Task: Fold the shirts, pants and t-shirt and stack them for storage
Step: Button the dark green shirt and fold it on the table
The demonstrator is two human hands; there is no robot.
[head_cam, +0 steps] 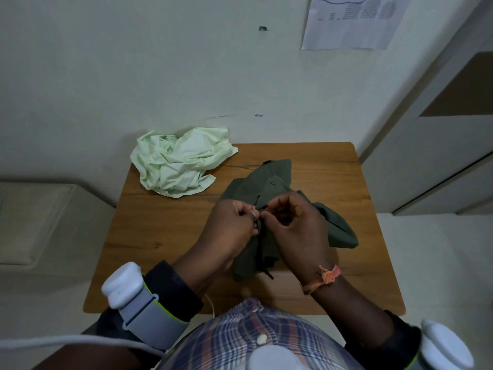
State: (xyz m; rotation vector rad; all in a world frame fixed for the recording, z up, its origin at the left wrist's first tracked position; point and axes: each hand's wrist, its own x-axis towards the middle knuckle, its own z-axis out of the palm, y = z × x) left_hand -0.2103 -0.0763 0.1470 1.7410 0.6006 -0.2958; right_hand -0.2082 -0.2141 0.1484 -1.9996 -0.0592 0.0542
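While pinching dark green garment (pixel 269 188) at its front edge w/ both hands, left hand (pixel 231 227) and right hand (pixel 294 222) closed on cloth near centre of tabletop (pixel 160 236), maybe fiddling w/ a button or drawstring; can't tell which. Risks, as a guess: tugging too hard and dragging bunched fabric toward near edge, twisting the dangling black cord, or folding over uneven creases. Pale green garment (pixel 178 161) crumpled at far left corner, partly overhanging, so liable to slide off if nudged.

Dim, flat, even indoor light; soft shadows under hands (pixel 262 225); wide-angle bending at edges; slightly soft throughout, no glare.
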